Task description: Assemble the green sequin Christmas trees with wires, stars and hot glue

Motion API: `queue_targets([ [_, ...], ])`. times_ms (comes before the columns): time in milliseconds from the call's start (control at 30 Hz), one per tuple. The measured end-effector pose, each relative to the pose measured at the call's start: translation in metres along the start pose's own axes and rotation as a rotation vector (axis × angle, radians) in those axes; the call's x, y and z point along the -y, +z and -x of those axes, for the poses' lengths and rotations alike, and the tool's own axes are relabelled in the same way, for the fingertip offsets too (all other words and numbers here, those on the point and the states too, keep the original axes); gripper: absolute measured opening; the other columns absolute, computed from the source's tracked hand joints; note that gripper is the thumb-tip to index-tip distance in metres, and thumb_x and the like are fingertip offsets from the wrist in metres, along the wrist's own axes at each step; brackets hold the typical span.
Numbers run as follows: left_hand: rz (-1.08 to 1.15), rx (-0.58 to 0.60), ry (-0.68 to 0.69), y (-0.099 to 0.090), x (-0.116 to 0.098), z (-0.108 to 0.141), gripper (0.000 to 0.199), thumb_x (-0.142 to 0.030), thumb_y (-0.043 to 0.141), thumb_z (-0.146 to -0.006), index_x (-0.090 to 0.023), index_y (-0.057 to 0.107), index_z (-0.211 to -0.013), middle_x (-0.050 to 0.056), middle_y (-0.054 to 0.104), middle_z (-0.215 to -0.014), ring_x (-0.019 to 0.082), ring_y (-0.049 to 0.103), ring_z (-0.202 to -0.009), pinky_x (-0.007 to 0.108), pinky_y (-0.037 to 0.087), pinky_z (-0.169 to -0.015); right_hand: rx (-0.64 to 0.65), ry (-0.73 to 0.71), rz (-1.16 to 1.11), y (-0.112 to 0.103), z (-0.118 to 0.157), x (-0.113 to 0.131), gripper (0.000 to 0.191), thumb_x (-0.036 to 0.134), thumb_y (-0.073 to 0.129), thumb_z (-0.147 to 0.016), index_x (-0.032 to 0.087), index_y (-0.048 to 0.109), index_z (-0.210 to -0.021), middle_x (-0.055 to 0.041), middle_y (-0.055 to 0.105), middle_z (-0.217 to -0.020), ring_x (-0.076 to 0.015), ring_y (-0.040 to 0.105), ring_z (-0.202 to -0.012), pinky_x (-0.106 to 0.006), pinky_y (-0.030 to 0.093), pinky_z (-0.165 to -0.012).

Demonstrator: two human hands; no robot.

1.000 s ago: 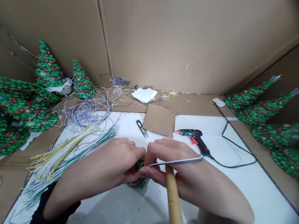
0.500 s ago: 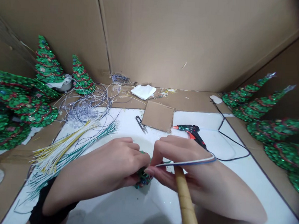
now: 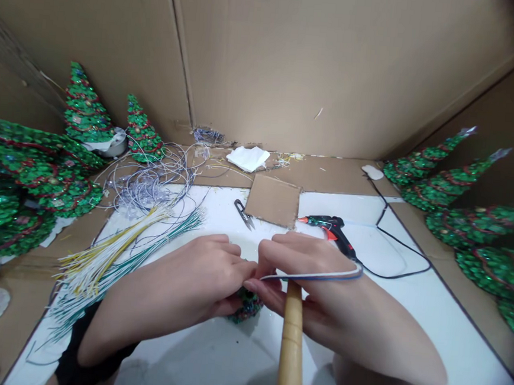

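Note:
A small green beaded piece with some red and blue bits (image 3: 248,307) sits under my hands at the middle of the white surface. My left hand (image 3: 210,278) is closed round its left and upper side. My right hand (image 3: 302,267) is closed at its right, fingertips pinched on the end of a thin white and blue strand (image 3: 321,277) that loops back over the wrist. A bamboo-like stick (image 3: 292,343) runs from under the right palm toward the bottom edge, also held in that hand. The fingers hide much of the beaded piece.
Small snips (image 3: 243,214) and a cardboard square (image 3: 274,200) lie ahead, a glue gun (image 3: 332,228) to their right. Wire bundles (image 3: 114,252) and tangled strands (image 3: 151,178) lie left. Green trees (image 3: 85,108) stand left, others (image 3: 444,183) right. White cloth (image 3: 248,158) is behind.
My right hand has shifted slightly left, closer to my left hand. The stick's lower end has swung left, so it now points nearly straight down the view.

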State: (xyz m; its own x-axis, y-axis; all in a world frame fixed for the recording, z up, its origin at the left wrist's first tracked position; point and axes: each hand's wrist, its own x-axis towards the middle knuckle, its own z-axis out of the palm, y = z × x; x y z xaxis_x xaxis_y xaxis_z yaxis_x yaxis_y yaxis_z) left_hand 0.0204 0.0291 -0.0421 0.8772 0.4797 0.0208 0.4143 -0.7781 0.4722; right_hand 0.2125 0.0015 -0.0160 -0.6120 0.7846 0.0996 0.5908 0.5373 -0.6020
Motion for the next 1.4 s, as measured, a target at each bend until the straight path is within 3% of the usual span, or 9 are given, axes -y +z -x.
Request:
queue_targets([
  [533, -0.025, 0.028, 0.021, 0.000, 0.002, 0.001, 0.007, -0.026, 0.057, -0.086, -0.020, 0.061, -0.084, 0.001, 0.063, -0.076, 0.017, 0.059, -0.078, 0.028, 0.041, -0.076, 0.006, -0.031, 0.120, 0.008, 0.000, 0.000, 0.020, 0.018, 0.044, -0.090, 0.019, 0.042, -0.070, 0.0009, 0.048, -0.063, -0.0112, 0.038, -0.056, -0.025, 0.024, -0.055],
  [767, -0.045, 0.058, -0.022, -0.001, 0.001, 0.001, 0.013, -0.027, 0.059, -0.086, -0.020, 0.057, -0.075, -0.002, 0.060, -0.071, 0.016, 0.054, -0.069, 0.028, 0.036, -0.068, -0.003, -0.045, 0.134, 0.011, 0.000, 0.002, 0.018, 0.012, 0.049, -0.086, 0.019, 0.046, -0.070, 0.0002, 0.051, -0.063, -0.0117, 0.041, -0.057, -0.025, 0.027, -0.055],
  [967, 0.062, 0.050, -0.062, -0.010, 0.000, 0.003, 0.011, -0.030, 0.061, -0.085, -0.022, 0.059, -0.077, -0.004, 0.061, -0.074, 0.014, 0.054, -0.071, 0.024, 0.034, -0.064, 0.017, -0.083, 0.061, 0.014, -0.002, 0.008, 0.010, 0.010, 0.050, -0.086, 0.019, 0.051, -0.083, 0.0000, 0.056, -0.068, -0.0125, 0.047, -0.061, -0.025, 0.031, -0.058],
  [1167, 0.088, 0.015, -0.086, -0.021, 0.001, 0.011, 0.012, -0.032, 0.061, -0.085, -0.022, 0.060, -0.080, -0.003, 0.063, -0.078, 0.014, 0.056, -0.075, 0.024, 0.037, -0.066, 0.093, -0.087, 0.022, 0.012, -0.003, 0.008, 0.007, 0.014, 0.049, -0.088, 0.019, 0.053, -0.089, -0.0023, 0.060, -0.076, -0.0140, 0.052, -0.067, -0.025, 0.034, -0.061],
  [1400, 0.023, -0.136, -0.128, -0.025, 0.003, 0.025, 0.011, -0.029, 0.051, -0.091, -0.023, 0.060, -0.089, -0.002, 0.061, -0.079, 0.013, 0.055, -0.074, 0.023, 0.037, -0.064, 0.064, -0.018, 0.019, 0.007, -0.002, 0.002, 0.007, 0.017, 0.050, -0.088, 0.019, 0.050, -0.082, 0.0007, 0.056, -0.071, -0.0117, 0.049, -0.064, -0.023, 0.030, -0.057],
])
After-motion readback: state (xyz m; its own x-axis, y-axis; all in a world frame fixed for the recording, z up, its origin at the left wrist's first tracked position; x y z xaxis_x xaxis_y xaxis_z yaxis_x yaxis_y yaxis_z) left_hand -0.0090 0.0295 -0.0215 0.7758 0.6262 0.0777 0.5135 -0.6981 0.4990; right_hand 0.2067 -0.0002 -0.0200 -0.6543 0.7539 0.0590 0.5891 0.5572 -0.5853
